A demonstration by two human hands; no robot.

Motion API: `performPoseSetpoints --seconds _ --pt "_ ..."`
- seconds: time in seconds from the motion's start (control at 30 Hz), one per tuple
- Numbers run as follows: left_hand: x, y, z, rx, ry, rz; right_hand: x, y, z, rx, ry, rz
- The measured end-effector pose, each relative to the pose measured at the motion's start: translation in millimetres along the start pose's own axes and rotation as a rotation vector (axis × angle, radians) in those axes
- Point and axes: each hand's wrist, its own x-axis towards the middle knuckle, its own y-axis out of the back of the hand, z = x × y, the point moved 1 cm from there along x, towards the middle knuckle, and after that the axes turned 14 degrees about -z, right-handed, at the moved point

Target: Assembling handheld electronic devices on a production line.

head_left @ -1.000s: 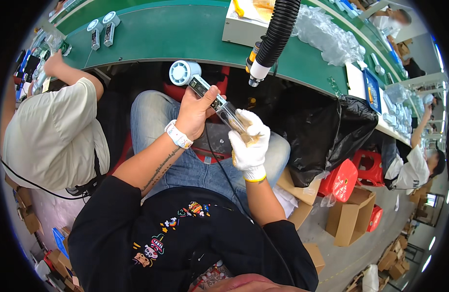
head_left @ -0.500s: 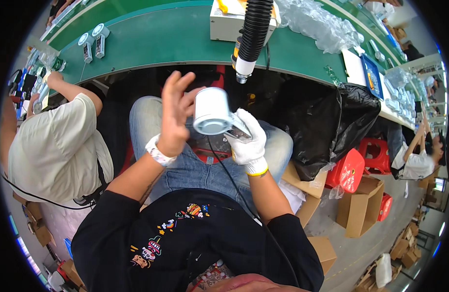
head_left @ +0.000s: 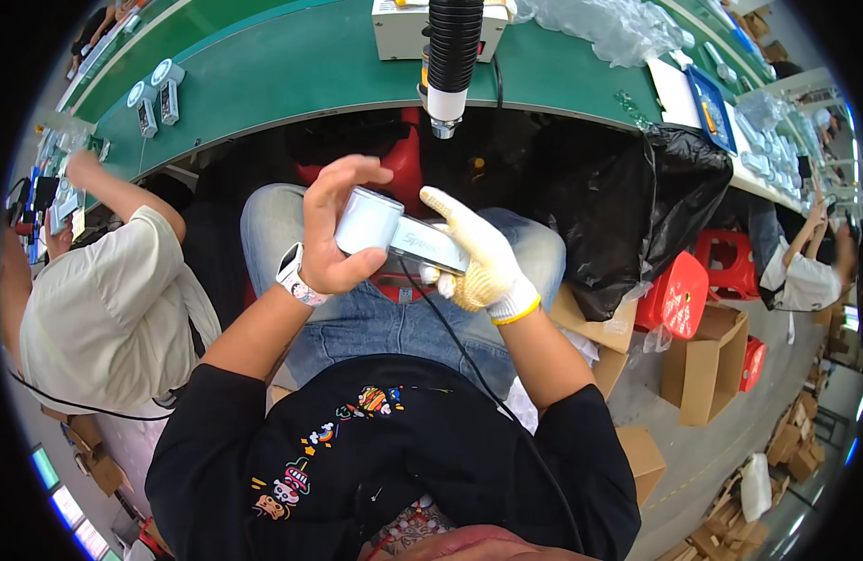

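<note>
Co-worker in pale shirt sits at the far left, one arm reaching to the left end of the desk. Near this end, close to the near edge, lie two similar devices, side by side; an elbow could knock them if the space gets crowded.

Next comes the person's bare left hand. It is spread wide around the round head of a pale blue device, thumb against its lower side. This device is not on the desk: it is in the air above the lap, outside the near edge. With such a loose spread, the smooth head could slip and drop between the knees.

A thin black cable runs from beside the device across the jeans; I cannot tell if they are joined. It could catch a finger and pull.

Above, a black hose hangs past the middle of the near edge; a quick lift could strike its metal tip.

At right, the gloved right hand holds the handle end, one finger stretched out. The glove fabric may slide if its curl loosens.
</note>
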Motion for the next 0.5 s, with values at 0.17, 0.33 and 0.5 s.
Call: performPoseSetpoints --seconds 0.17,0.33,0.5 --pt "15 24 20 -0.746 0.706 -0.086 -14 5 -24 -1.515 0.601 -0.125" --pt "-9 21 -6 -0.619 0.872 -0.143 -6 -12 -28 -1.739 0.499 -0.244" --pt "-3 -1 28 0.107 -0.06 -0.492 -3 5 -28 -1.103 -0.258 -0.42"
